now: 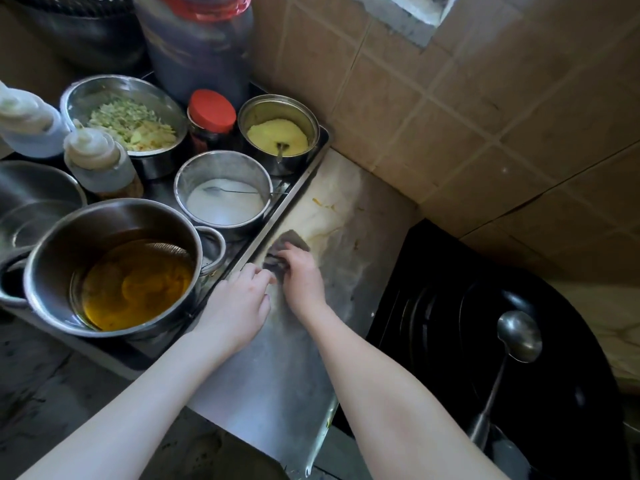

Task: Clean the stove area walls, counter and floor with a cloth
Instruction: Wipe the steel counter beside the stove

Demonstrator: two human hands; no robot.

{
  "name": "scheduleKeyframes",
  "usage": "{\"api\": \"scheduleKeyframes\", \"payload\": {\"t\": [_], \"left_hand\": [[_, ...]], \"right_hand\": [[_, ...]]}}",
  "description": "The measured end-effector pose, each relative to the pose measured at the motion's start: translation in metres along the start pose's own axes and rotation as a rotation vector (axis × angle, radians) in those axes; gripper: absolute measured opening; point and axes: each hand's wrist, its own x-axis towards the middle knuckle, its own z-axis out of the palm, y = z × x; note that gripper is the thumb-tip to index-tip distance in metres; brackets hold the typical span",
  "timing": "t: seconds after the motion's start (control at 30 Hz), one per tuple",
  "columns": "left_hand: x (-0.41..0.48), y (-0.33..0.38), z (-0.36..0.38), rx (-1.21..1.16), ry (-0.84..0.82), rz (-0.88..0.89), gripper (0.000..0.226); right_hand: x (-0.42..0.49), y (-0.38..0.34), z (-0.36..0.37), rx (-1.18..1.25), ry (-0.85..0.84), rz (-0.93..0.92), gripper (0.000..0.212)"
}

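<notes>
A dark grey cloth (289,241) lies pressed on the steel counter (277,375), close to the edge of a metal tray (304,178). My right hand (302,275) grips the cloth from above, fingers curled on it. My left hand (239,310) rests beside it on the tray's edge, fingertips touching the rim. Beyond the cloth the counter shows pale greasy smears and yellow stains (329,206). The tan tiled wall (450,98) rises behind the counter.
The tray holds a pot of oil (135,282), a pot of white powder (225,206), a pot of yellow powder (277,136), a bowl of chopped vegetables (131,123), a red-lidded jar (212,112) and squeeze bottles (97,157). A black wok (502,341) with a ladle (519,336) sits right.
</notes>
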Motion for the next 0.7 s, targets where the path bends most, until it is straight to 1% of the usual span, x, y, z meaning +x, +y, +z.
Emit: {"api": "scheduleKeyframes", "payload": {"t": [0.03, 0.1, 0.17, 0.2, 0.27, 0.33, 0.37, 0.43, 0.5, 0.53, 0.6, 0.7], "left_hand": [[0.0, -0.002, -0.001, -0.002, 0.01, -0.001, 0.031], [0.001, -0.004, -0.004, -0.008, 0.022, -0.008, 0.031], [0.003, -0.006, -0.007, -0.024, 0.014, -0.025, 0.031], [0.005, -0.007, -0.008, -0.032, 0.007, -0.038, 0.031], [0.008, -0.009, -0.009, -0.06, -0.003, -0.063, 0.031], [0.011, -0.01, -0.009, -0.083, -0.014, -0.08, 0.03], [0.013, -0.009, -0.01, -0.084, -0.021, -0.082, 0.03], [0.016, -0.007, -0.009, -0.07, -0.022, -0.069, 0.031], [0.019, -0.003, -0.006, -0.04, -0.01, -0.042, 0.031], [0.021, 0.0, -0.004, -0.028, -0.006, -0.031, 0.032], [0.024, 0.006, 0.001, -0.025, -0.007, -0.014, 0.032], [0.028, 0.015, 0.01, -0.048, -0.016, 0.004, 0.031]], "right_hand": [[0.005, -0.003, 0.003, -0.033, -0.067, -0.041, 0.029], [0.016, -0.002, 0.002, -0.065, -0.115, -0.093, 0.029], [0.026, 0.002, -0.004, -0.074, -0.091, -0.091, 0.031], [0.029, 0.003, -0.008, -0.051, -0.044, -0.056, 0.032], [0.036, 0.007, -0.019, 0.075, 0.131, 0.079, 0.031], [0.043, 0.021, -0.035, 0.198, 0.272, 0.31, 0.032], [0.043, 0.035, -0.045, 0.196, 0.324, 0.437, 0.031], [0.037, 0.065, -0.066, 0.094, 0.401, 0.643, 0.03], [0.024, 0.081, -0.082, -0.007, 0.415, 0.734, 0.031], [0.019, 0.083, -0.084, -0.035, 0.417, 0.721, 0.032], [0.013, 0.078, -0.075, -0.044, 0.409, 0.623, 0.032], [0.013, 0.055, -0.056, 0.022, 0.33, 0.375, 0.035]]}}
